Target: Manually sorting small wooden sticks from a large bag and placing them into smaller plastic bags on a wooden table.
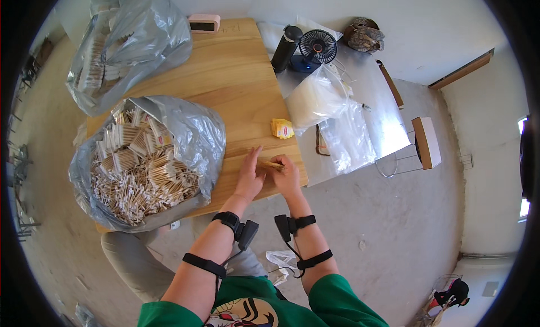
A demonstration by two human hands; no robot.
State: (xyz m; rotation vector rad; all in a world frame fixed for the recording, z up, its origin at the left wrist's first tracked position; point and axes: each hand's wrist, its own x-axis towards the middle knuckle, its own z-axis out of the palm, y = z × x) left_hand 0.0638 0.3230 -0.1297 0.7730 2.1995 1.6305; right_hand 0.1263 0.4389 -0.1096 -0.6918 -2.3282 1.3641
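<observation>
Near the front right corner of the wooden table, my right hand [287, 176] is closed around a small bundle of cotton swabs [271, 165], whose tan sticks show between my hands. My left hand [250, 177] is beside the bundle's left end with its fingers stretched out; its palm side faces the sticks, and I cannot tell whether it touches them. Left of my hands, a grey plastic bag [211, 130] stands wide at the mouth, full of loose cotton swabs [135, 186] and some packed bundles. Just beyond my hands lies a stack of yellow labels [282, 128].
A second grey bag [163, 29] with packed swabs stands at the far left, by a pink clock [204, 24]. On the metal table to the right are a black bottle [287, 48], a small fan [318, 46], clear plastic bags [346, 136] and a camouflage cap [364, 34].
</observation>
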